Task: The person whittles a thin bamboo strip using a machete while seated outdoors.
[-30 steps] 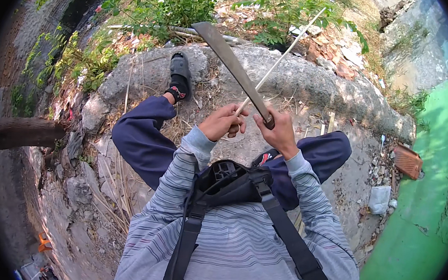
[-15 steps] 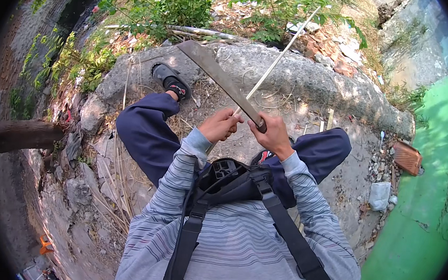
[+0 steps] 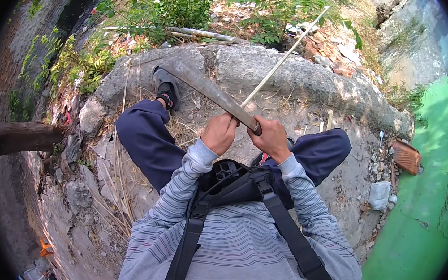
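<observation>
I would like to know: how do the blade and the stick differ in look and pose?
The blade is dark grey-brown; the stick is pale cream. The blade is broad, while the stick is thin. The blade points toward the upper left, the stick toward the upper right. Both are long.

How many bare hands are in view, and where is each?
2. The left hand holds the thin, pale, straight stick; the right hand holds the lower end of the long, grey metal blade.

dappled concrete ground [image 3: 338, 203] beside green surface [image 3: 414, 215]
</observation>
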A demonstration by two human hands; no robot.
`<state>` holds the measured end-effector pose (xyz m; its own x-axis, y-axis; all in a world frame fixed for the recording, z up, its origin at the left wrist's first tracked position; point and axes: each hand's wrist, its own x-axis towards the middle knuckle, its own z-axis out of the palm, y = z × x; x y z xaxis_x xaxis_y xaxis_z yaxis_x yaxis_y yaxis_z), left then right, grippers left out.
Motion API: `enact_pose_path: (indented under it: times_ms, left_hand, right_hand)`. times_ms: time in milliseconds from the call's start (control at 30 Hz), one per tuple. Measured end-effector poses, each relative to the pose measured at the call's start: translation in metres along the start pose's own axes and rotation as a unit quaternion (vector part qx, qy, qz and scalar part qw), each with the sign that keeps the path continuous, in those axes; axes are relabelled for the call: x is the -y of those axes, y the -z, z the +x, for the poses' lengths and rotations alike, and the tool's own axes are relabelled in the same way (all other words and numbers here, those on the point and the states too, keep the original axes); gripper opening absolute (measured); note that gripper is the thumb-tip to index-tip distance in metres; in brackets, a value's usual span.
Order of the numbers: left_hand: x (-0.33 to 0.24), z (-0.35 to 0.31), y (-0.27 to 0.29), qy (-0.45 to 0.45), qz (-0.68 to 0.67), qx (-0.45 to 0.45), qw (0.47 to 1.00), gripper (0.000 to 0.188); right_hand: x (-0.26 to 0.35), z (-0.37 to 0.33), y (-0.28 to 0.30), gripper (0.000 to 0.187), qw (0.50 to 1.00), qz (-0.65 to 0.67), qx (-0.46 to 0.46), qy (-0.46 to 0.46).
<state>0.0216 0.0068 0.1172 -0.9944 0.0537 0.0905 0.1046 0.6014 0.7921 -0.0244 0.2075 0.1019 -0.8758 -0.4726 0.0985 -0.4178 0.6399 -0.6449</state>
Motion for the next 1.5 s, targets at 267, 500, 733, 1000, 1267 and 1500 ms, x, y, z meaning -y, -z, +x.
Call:
enact_pose_path:
  times_ms: [267, 500, 733, 1000, 1267, 1500]
  left_hand:
    - [-0.013, 0.003, 0.014, -0.088, 0.011, -0.007, 0.996, 0.022]
    - [-0.012, 0.007, 0.012, 0.023, -0.026, 0.034, 0.999, 0.015]
    - [-0.016, 0.005, 0.026, 0.138, -0.168, 0.117, 0.969, 0.026]
    - [-0.017, 0.001, 0.012, 0.092, -0.071, 0.039, 0.992, 0.024]
    - [-0.018, -0.002, 0.015, 0.065, -0.015, 0.01, 0.998, 0.021]
    - [-0.027, -0.011, 0.022, 0.065, -0.015, 0.016, 0.998, 0.02]
  right_hand:
    - [0.008, -0.001, 0.001, 0.024, 1.0, 0.006, -0.019, -0.011]
    - [0.01, 0.002, 0.006, 0.024, 1.0, 0.012, -0.006, -0.018]
    - [-0.001, 0.003, 0.006, 0.022, 0.999, 0.015, -0.031, -0.022]
    - [0.007, 0.007, 0.007, 0.024, 0.998, -0.023, -0.002, -0.05]
    - [-0.006, 0.013, -0.004, 0.026, 0.999, -0.002, -0.016, -0.036]
    - [-0.027, 0.034, 0.016, 0.024, 0.997, -0.004, -0.034, -0.073]
